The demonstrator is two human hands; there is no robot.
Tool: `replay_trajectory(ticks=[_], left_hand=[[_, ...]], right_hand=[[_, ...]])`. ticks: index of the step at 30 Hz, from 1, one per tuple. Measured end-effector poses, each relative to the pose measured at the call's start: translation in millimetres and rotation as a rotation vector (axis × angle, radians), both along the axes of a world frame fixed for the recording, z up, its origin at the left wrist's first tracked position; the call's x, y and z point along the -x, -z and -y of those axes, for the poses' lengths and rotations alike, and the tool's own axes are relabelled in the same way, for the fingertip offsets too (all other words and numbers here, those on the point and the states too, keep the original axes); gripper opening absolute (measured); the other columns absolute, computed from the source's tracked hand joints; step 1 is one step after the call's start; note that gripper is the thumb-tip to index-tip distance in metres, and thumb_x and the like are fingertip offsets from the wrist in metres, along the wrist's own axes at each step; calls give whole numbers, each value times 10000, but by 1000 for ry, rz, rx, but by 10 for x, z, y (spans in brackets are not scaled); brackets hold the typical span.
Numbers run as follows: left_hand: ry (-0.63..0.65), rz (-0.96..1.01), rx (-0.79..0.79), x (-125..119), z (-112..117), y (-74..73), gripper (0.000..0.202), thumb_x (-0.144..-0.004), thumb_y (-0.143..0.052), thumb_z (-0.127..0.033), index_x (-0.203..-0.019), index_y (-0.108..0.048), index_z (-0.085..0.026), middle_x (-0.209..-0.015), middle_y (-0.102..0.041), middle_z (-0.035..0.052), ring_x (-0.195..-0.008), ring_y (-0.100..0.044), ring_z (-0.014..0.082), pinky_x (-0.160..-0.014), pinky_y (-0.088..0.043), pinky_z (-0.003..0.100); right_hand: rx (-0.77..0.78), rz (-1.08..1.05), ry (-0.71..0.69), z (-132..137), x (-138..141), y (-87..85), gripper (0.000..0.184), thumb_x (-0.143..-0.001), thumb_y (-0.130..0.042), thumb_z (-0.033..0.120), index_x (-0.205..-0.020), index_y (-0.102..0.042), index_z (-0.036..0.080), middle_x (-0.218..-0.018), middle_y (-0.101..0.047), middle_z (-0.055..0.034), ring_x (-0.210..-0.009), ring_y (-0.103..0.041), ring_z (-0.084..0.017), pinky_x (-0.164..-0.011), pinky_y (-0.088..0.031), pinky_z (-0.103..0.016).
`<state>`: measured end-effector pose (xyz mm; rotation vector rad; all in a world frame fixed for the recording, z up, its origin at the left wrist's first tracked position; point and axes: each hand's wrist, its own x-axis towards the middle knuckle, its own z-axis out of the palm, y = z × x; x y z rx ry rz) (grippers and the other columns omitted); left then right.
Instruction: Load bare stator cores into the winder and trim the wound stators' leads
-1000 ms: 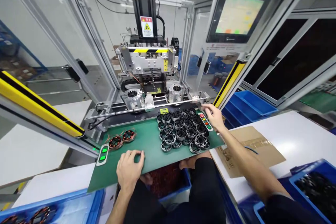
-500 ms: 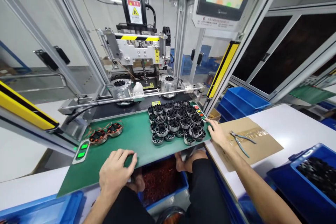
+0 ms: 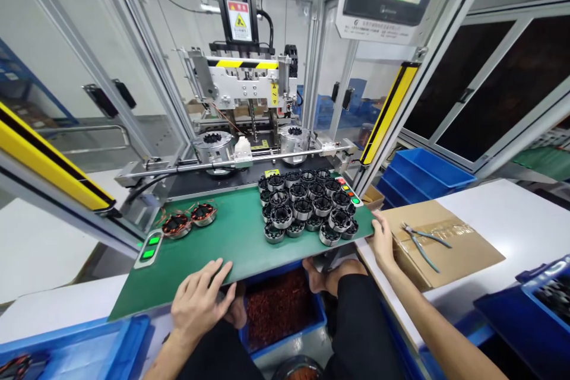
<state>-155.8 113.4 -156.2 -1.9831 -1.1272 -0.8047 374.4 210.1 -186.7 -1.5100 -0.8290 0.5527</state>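
Note:
My left hand [image 3: 202, 298] rests at the front edge of the green work surface [image 3: 227, 246], fingers stretched out over it and holding nothing. At the right end of that surface, my right hand [image 3: 383, 238] touches the corner with fingers extended, also without an object. Between them is a pile of unwound motor stator cores [image 3: 303, 209], grey metal rings with black insulators, stacked in layers. On the left lie two stators wound with copper wire, one wound stator [image 3: 176, 226] beside another wound stator [image 3: 203, 214].
Behind stands a winding machine [image 3: 243, 83] holding two cores in round fixtures. Button panels sit left [image 3: 149, 249] and right [image 3: 350, 191]. Cutting pliers [image 3: 425, 243] lie on cardboard [image 3: 472, 255]. A blue bin [image 3: 323, 314] with reddish scraps is below; stacked blue bins [image 3: 423, 175] stand right.
My right hand has moved from beside the right button panel to the surface's right corner. My left fingers have straightened from a curl. The view has shifted slightly.

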Motion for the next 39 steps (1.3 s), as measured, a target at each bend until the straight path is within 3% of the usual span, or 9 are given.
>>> replay_trajectory(ticks=[5,12,16,19,22,29,35,39], left_hand=[[-20,33,-6,-69,26,24,403,-1027,-795,-248,-1430,-768,-234,-1219,-901,71,-1022,-827,255,-944,-521,418],[-17,109,-58,-194,0,215,269,-1039,-790,-283,-1304,-831,-311,-1135,-913,13,-935,-794,222,-912,-490,412],[-16,95,-51,-200,16,196,195,-1049,-787,-283,-1234,-845,-296,-1106,-914,18,-930,-779,217,-890,-484,409],[-25,123,-25,-240,55,147,172,-1061,-774,-295,-1217,-847,-302,-1102,-912,17,-928,-768,213,-895,-475,416],[-68,204,30,-325,103,167,183,-1093,-733,-366,-1232,-841,-315,-1147,-905,30,-978,-763,232,-942,-472,445],[-76,230,2,-398,137,363,219,-1068,-776,-378,-1273,-806,-308,-1183,-890,64,-1098,-754,256,-997,-446,459],[-50,249,18,-342,123,425,240,-1057,-788,-366,-1291,-803,-316,-1204,-887,61,-1107,-755,245,-1007,-430,439],[-45,252,24,-326,132,463,360,-1034,-811,-353,-1393,-779,-340,-1230,-887,39,-1118,-767,241,-1032,-425,430]], right_hand=[[-43,-435,157,-89,252,309,627,-855,-696,740,-1291,-723,290,-1205,-815,-31,-1067,-781,-253,-849,-677,-401],[-131,-695,339,-319,386,470,576,-852,-673,755,-1162,-738,273,-1229,-836,-60,-1215,-783,-276,-942,-701,-390],[-182,-735,259,-269,375,439,542,-849,-685,698,-1154,-746,255,-1232,-839,-50,-1249,-768,-261,-1017,-681,-371],[-182,-767,158,-194,370,377,454,-763,-807,517,-1120,-755,242,-1179,-843,-11,-1191,-767,-226,-1019,-672,-326],[-158,-802,144,-144,376,323,418,-703,-843,401,-1079,-774,232,-1162,-847,10,-1161,-772,-198,-1000,-669,-274],[-123,-822,115,-99,343,251,380,-760,-827,399,-1117,-812,270,-1183,-861,23,-1296,-762,-227,-1060,-687,-336],[-114,-826,68,-85,327,245,341,-771,-818,421,-1085,-815,286,-1205,-866,9,-1410,-726,-273,-1121,-685,-426],[-135,-788,104,-108,364,253,372,-788,-811,428,-1117,-804,253,-1228,-860,-9,-1424,-713,-264,-1187,-645,-414]])
